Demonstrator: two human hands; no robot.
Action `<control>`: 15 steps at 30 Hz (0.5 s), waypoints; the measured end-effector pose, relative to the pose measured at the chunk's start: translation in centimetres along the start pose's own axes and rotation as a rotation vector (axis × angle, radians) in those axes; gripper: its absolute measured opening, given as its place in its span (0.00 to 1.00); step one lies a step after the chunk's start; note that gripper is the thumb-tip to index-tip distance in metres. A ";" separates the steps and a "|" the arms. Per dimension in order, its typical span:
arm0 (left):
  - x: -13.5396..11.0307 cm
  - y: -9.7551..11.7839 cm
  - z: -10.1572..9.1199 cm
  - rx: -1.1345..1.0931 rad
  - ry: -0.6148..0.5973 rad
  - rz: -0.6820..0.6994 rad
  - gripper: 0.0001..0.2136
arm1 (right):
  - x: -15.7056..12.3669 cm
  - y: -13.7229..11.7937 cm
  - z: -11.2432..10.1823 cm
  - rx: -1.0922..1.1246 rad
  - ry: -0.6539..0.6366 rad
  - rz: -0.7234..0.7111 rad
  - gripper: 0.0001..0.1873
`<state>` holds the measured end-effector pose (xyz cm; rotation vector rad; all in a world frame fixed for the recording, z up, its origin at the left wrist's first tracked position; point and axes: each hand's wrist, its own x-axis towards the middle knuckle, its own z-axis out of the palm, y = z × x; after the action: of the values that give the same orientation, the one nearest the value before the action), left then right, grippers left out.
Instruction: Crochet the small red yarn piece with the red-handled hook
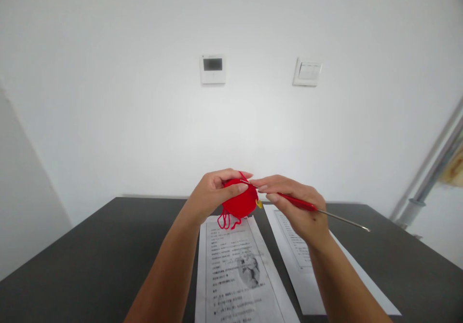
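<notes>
My left hand (217, 190) pinches a round piece of red crochet work (239, 204) between thumb and fingers, with a red yarn strand running up over the fingers. Loose loops of red yarn (224, 219) dangle below it. In my right hand (294, 200) is a crochet hook (298, 202) with a red handle and metal ends, gripped like a pen. Its left tip meets the top edge of the crochet work near my left thumb; the other end points out to the right. A yellow stitch marker (259, 203) hangs at the work's right edge.
Two printed sheets lie on the dark table (108, 265): a left sheet (231, 274) with a picture and a right sheet (311, 294) partly under my right forearm. Behind the table is a white wall with a thermostat panel (212, 76) and a light switch (307, 73). A grey pole (434, 173) stands at right.
</notes>
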<state>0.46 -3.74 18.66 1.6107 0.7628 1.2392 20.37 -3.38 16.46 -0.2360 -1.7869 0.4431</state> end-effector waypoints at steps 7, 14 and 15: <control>-0.4 0.1 0.3 0.155 0.118 0.094 0.11 | 0.2 -0.4 0.3 0.050 0.033 0.022 0.11; -0.7 0.4 0.6 -0.067 0.076 0.016 0.23 | 0.3 -0.3 0.3 0.085 0.057 0.033 0.08; -0.7 0.4 0.7 -0.097 0.064 -0.001 0.24 | 0.3 -0.3 0.4 0.084 0.055 0.029 0.09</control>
<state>0.88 -4.70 18.71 1.4980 0.7315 1.3128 19.94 -3.63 16.77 -0.2134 -1.7089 0.5258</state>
